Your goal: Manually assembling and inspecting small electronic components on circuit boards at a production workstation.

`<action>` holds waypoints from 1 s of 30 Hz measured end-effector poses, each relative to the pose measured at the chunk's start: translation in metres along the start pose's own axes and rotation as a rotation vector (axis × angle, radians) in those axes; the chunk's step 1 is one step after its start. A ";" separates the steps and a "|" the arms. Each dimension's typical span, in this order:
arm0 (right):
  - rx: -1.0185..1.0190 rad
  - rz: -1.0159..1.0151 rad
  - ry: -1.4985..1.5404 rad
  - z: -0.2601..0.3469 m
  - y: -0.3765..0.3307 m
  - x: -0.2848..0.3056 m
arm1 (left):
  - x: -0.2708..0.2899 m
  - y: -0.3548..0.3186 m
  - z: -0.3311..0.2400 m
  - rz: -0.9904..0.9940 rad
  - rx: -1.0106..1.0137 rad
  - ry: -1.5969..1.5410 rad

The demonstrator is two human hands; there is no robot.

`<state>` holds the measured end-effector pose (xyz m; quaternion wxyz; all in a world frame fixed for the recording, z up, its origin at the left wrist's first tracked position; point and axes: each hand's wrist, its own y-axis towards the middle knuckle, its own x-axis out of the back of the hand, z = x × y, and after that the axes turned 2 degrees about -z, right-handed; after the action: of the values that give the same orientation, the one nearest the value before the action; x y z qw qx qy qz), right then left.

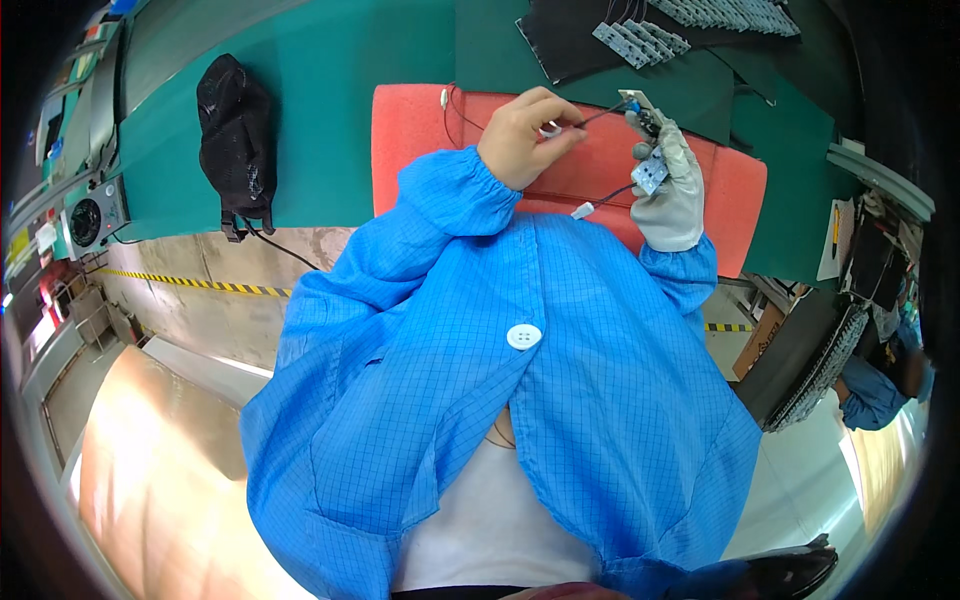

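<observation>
My bare left hand point(522, 140) is closed, fingertips pinching a thin dark wire point(606, 113) above a red foam pad point(405, 140). The wire runs right to a small circuit board point(634, 98) with blue and black parts. My right hand point(677, 190), in a pale glove, is closed around that board; its lower part is hidden by the fingers. A small silvery plate with holes point(650, 173) shows at the same glove's palm side. From near the plate a dark lead ends in a white connector point(583, 210) over the pad's near edge.
Rows of similar silvery plates point(640, 44) lie on a black sheet point(562, 45) at the far right. A black bag-like bundle point(236, 140) rests on the green table point(320, 130) at left. Another thin wire with a light connector point(445, 98) crosses the pad's far left corner.
</observation>
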<state>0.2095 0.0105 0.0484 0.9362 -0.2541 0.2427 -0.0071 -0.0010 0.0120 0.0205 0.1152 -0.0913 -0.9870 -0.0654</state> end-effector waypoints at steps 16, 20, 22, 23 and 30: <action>0.331 0.055 -0.528 0.014 -0.019 -0.017 | 0.004 -0.007 0.014 -0.009 -0.002 0.065; 0.425 0.118 -0.612 0.012 -0.015 -0.011 | 0.017 -0.003 0.016 0.166 -0.033 0.122; 0.405 0.104 -0.595 0.012 -0.016 -0.012 | 0.023 0.000 0.019 0.176 -0.071 0.169; 0.406 0.105 -0.595 0.012 -0.016 -0.012 | 0.024 0.000 0.020 0.187 -0.109 0.216; 0.369 0.094 -0.712 0.010 -0.014 -0.006 | 0.016 -0.006 0.022 0.166 -0.147 0.309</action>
<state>0.2101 0.0035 0.0654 0.9910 -0.0569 -0.0906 0.0810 -0.0219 0.0124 0.0021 0.2633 -0.1695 -0.9392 -0.1411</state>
